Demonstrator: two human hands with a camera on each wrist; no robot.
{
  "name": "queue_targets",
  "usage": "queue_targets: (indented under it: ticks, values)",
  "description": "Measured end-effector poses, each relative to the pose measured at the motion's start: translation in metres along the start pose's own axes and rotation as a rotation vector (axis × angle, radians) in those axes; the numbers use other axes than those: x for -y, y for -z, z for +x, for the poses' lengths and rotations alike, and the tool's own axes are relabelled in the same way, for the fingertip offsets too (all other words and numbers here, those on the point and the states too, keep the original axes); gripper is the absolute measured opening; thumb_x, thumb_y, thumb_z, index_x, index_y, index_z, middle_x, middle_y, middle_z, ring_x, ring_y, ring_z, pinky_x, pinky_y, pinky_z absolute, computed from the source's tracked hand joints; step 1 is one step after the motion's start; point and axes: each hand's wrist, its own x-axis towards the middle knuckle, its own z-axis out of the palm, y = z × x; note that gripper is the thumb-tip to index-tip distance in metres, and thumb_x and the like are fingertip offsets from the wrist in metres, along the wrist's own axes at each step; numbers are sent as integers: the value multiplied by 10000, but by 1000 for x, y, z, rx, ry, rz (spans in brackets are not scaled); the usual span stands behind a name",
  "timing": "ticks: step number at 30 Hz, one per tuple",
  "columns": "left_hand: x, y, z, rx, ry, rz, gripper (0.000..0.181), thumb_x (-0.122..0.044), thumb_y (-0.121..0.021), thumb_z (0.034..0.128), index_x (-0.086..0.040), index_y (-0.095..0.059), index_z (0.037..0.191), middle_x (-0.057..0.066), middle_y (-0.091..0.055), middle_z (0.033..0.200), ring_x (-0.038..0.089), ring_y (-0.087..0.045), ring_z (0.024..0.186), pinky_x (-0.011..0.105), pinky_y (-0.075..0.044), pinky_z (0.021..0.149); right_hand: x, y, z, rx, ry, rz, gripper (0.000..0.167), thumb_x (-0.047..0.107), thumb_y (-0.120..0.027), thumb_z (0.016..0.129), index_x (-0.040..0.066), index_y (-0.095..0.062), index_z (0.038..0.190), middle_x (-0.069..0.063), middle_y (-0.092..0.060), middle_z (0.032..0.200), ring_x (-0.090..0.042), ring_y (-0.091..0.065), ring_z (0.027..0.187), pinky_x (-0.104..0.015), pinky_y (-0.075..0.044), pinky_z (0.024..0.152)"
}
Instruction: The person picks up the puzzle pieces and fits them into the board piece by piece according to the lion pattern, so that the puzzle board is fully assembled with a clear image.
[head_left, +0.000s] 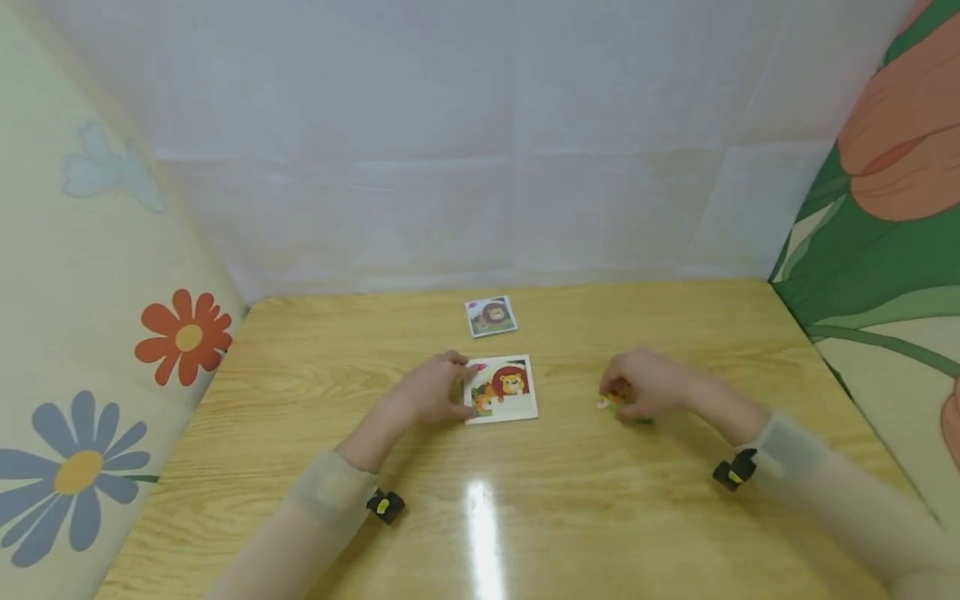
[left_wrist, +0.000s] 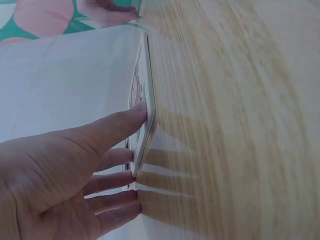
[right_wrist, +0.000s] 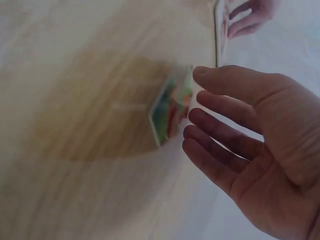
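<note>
A square jigsaw puzzle board [head_left: 517,408] with a white rim and a partly filled lion picture lies flat on the table. My left hand [head_left: 437,390] holds its left side, thumb and fingers spread along that edge. In the left wrist view, the thumb [left_wrist: 132,116] rests on the board's near corner. To the right, my right hand [head_left: 652,382] hovers over a colourful puzzle piece [right_wrist: 171,110], fingers loosely bent. That piece is blurred and partly covered by the hand in the head view; its fingertips [right_wrist: 195,116] are close beside it.
Behind the board lies a smaller lion picture card [head_left: 491,317]. Wood-grain tabletop [head_left: 300,400] surrounds everything. A white cloth wall [head_left: 487,208] stands at the back, and flower-printed panels [head_left: 112,317] flank the table. A small black camera [head_left: 733,471] sits on each wrist.
</note>
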Motion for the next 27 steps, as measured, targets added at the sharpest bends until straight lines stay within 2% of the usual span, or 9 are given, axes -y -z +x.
queue_targets:
  ticks: [4,11,18,27]
  values:
    - [1,0,0,-7,-1,5,702,-337,-858,906,15,-610,1460,271,-515,1576,473,-517,1443,574,-428,1230,1,-6,-1,-27,52,-7,255,53,-859,788,22,-771,1025,-1,-666,874,-62,-558,776,-220,-509,672]
    - [3,-1,-2,-15,-4,-31,742,-376,-860,893,-4,-600,1480,235,-509,1593,462,-501,1460,570,-416,1241,0,-8,2,-47,30,-16,220,25,-838,771,39,-777,983,13,-671,838,-46,-559,762,-217,-508,671]
    - [3,-2,-3,-22,0,-14,798,-408,-890,864,-15,-594,1491,222,-522,1580,446,-507,1455,555,-421,1241,-1,-10,12,-98,72,-34,203,34,-797,754,76,-771,951,28,-620,826,-18,-509,744,-189,-494,641]
    - [1,-3,-3,-28,-14,-13,801,-401,-896,859,0,-595,1483,257,-512,1586,459,-495,1466,555,-413,1247,12,-3,34,-109,-23,-19,187,99,-788,831,88,-796,1018,30,-679,890,-63,-573,797,-218,-540,698]
